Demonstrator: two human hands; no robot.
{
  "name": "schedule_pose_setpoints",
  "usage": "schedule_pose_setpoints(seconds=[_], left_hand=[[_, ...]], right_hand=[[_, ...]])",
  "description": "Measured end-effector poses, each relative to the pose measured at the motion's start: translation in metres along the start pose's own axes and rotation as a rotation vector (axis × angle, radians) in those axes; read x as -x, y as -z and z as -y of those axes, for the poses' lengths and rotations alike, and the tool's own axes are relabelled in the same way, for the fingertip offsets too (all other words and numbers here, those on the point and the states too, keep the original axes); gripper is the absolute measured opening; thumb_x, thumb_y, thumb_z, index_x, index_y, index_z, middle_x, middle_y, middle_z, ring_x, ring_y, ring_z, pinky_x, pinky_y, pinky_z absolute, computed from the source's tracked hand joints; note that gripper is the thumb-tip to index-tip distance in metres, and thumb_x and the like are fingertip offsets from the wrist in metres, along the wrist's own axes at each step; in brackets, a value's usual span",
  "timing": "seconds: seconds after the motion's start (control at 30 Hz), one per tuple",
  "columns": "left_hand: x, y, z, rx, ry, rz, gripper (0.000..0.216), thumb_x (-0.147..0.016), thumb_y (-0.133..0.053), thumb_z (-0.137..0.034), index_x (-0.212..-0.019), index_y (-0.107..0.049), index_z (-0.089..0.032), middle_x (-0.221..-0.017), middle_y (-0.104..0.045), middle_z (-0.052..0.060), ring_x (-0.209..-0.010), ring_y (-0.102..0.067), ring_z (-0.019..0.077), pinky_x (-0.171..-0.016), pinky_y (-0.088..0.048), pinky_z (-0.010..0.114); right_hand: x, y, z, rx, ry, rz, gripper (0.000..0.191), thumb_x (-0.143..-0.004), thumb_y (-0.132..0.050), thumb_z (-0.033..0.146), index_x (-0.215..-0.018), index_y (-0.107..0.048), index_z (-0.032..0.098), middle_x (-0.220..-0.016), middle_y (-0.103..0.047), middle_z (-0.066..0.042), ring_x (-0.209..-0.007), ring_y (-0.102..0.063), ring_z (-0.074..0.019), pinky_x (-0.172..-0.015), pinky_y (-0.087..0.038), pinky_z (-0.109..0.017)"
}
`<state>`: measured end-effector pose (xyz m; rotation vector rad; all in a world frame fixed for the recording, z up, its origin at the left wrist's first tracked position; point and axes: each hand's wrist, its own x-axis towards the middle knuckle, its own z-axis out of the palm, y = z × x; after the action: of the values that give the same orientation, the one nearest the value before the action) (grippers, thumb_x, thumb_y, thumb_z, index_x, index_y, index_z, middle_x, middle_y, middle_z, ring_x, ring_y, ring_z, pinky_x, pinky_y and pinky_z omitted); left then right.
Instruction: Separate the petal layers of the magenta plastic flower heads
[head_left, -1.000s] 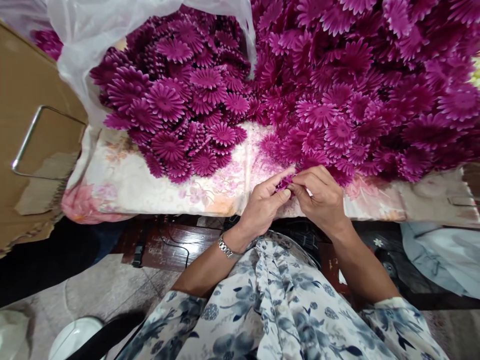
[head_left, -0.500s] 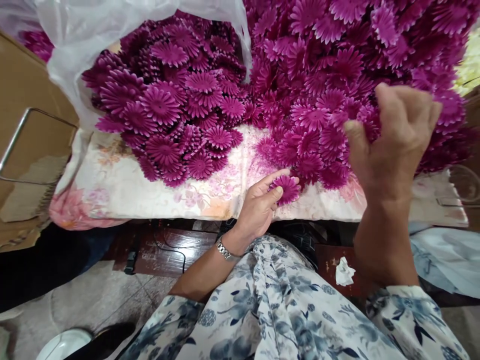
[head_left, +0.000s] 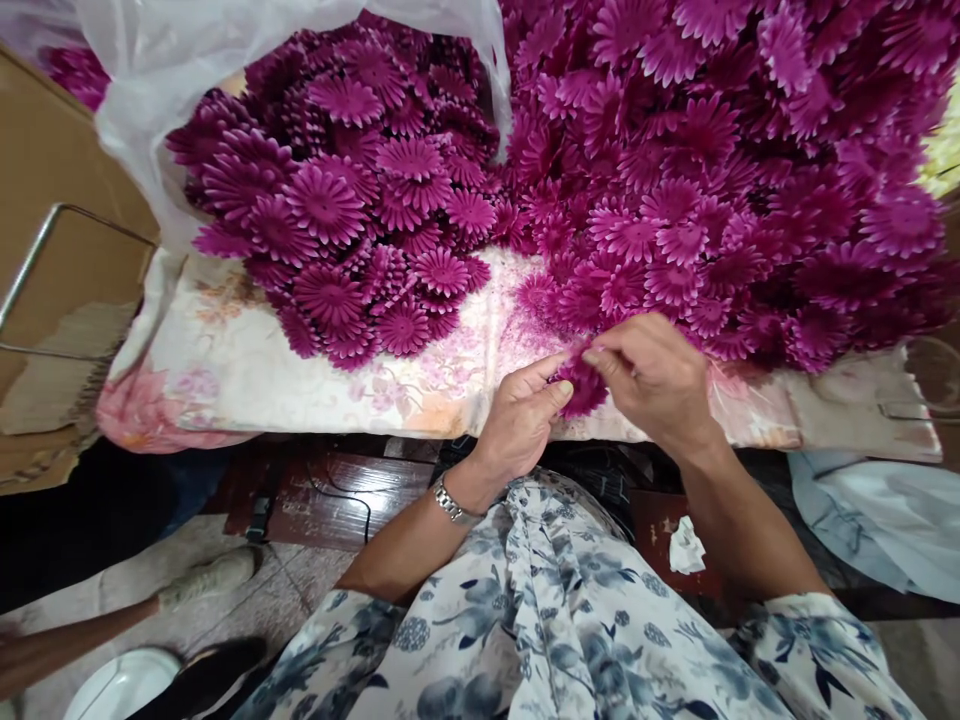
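Note:
My left hand pinches a purple artificial flower between thumb and fingers, just over the table's front edge. From the right, my right hand reaches to the same flower, its thumb and forefinger closed at the upper rim. Whether that pinch is on this flower's petals or on another layer, I cannot tell. Right behind both hands lies a large loose heap of purple flower heads. Another pile, of stacked purple flower heads, is to the left, partly in a plastic bag.
A flowered cloth covers the table. The white plastic bag rises around the left pile. A cardboard box with a wire handle stands at the left edge. Crumpled white tissue lies below, right of my lap.
My right hand has come down and left from above the right heap to the flower in my left hand. A person's foot has appeared at lower left.

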<state>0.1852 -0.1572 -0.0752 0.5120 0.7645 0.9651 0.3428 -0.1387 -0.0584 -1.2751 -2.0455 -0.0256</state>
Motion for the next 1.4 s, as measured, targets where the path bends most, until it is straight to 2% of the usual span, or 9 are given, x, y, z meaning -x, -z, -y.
schedule_pose_setpoints(seconds=[0.17, 0.27, 0.37, 0.47, 0.7, 0.93, 1.07, 1.23, 1.4], left_hand=[[0.002, 0.0, -0.004, -0.039, 0.046, -0.01, 0.039, -0.067, -0.076, -0.025, -0.105, -0.071, -0.018, -0.077, -0.071, 0.003, -0.067, -0.062, 0.0116, -0.059, -0.045, 0.02], [0.0, -0.001, -0.006, -0.005, 0.056, -0.017, 0.037, -0.069, -0.074, -0.023, -0.105, -0.07, -0.016, -0.083, -0.072, 0.004, -0.075, -0.065, 0.0136, -0.066, -0.047, 0.021], [-0.002, -0.002, -0.007, 0.07, 0.048, 0.0, 0.03, -0.069, -0.07, -0.017, -0.098, -0.072, -0.015, -0.085, -0.072, 0.004, -0.078, -0.065, 0.0133, -0.07, -0.048, 0.021], [-0.003, -0.003, -0.007, 0.098, 0.052, 0.053, 0.024, -0.067, -0.071, -0.015, -0.091, -0.073, -0.014, -0.086, -0.073, 0.005, -0.087, -0.066, 0.016, -0.067, -0.047, 0.019], [-0.003, -0.002, -0.005, 0.066, -0.034, 0.052, 0.028, -0.066, -0.074, -0.018, -0.093, -0.075, -0.014, -0.096, -0.073, 0.006, -0.103, -0.062, 0.0177, -0.091, -0.044, 0.022], [0.003, 0.0, -0.003, -0.006, 0.012, -0.024, 0.03, -0.066, -0.076, -0.024, -0.096, -0.074, -0.018, -0.081, -0.074, 0.003, -0.071, -0.064, 0.0126, -0.077, -0.049, 0.026], [0.002, -0.002, -0.008, 0.045, 0.057, 0.016, 0.032, -0.071, -0.072, -0.022, -0.102, -0.072, -0.017, -0.084, -0.074, 0.006, -0.074, -0.067, 0.0154, -0.08, -0.05, 0.029], [-0.003, 0.0, -0.008, 0.099, 0.034, -0.03, 0.024, -0.071, -0.067, -0.014, -0.093, -0.073, -0.015, -0.079, -0.073, 0.003, -0.069, -0.063, 0.0104, -0.069, -0.047, 0.02], [-0.003, 0.001, -0.006, 0.079, 0.066, 0.05, 0.029, -0.068, -0.069, -0.013, -0.097, -0.073, -0.014, -0.081, -0.072, 0.003, -0.075, -0.062, 0.0103, -0.065, -0.043, 0.017]], right_hand=[[-0.034, 0.04, -0.037, 0.501, -0.239, -0.145, 0.043, -0.094, -0.04, 0.044, -0.105, -0.062, 0.009, -0.097, -0.063, -0.014, -0.097, -0.055, -0.0232, -0.084, -0.038, -0.042], [-0.034, 0.043, -0.031, 0.446, -0.114, -0.082, 0.051, -0.089, -0.05, 0.046, -0.126, -0.051, 0.01, -0.116, -0.059, -0.016, -0.11, -0.051, -0.0263, -0.091, -0.038, -0.045], [-0.016, 0.02, -0.005, 0.071, 0.141, 0.165, 0.016, -0.087, -0.057, 0.032, -0.093, -0.062, 0.018, -0.085, -0.064, -0.005, -0.083, -0.056, -0.0162, -0.076, -0.046, -0.032], [-0.001, -0.004, 0.011, -0.106, 0.155, 0.239, 0.014, -0.088, -0.054, 0.021, -0.074, -0.057, 0.017, -0.072, -0.059, -0.004, -0.071, -0.051, -0.0141, -0.067, -0.046, -0.028], [0.002, -0.01, 0.011, -0.078, 0.174, 0.138, 0.015, -0.09, -0.048, 0.016, -0.076, -0.055, 0.019, -0.072, -0.059, -0.003, -0.072, -0.053, -0.0142, -0.068, -0.046, -0.028], [-0.027, 0.013, -0.02, 0.306, 0.01, -0.145, 0.022, -0.091, -0.05, 0.033, -0.077, -0.058, 0.017, -0.071, -0.06, -0.005, -0.072, -0.052, -0.0147, -0.068, -0.043, -0.03], [-0.05, 0.043, -0.034, 0.558, -0.102, -0.171, 0.041, -0.092, -0.047, 0.041, -0.112, -0.059, 0.007, -0.102, -0.061, -0.015, -0.098, -0.054, -0.0239, -0.084, -0.041, -0.044], [-0.026, 0.019, -0.003, 0.032, 0.2, 0.249, 0.013, -0.086, -0.059, 0.026, -0.087, -0.064, 0.015, -0.083, -0.063, -0.007, -0.082, -0.055, -0.0161, -0.073, -0.048, -0.03], [0.0, -0.011, 0.01, -0.084, 0.192, 0.288, 0.017, -0.088, -0.049, 0.015, -0.074, -0.057, 0.017, -0.075, -0.061, -0.005, -0.073, -0.052, -0.0151, -0.068, -0.047, -0.03]])
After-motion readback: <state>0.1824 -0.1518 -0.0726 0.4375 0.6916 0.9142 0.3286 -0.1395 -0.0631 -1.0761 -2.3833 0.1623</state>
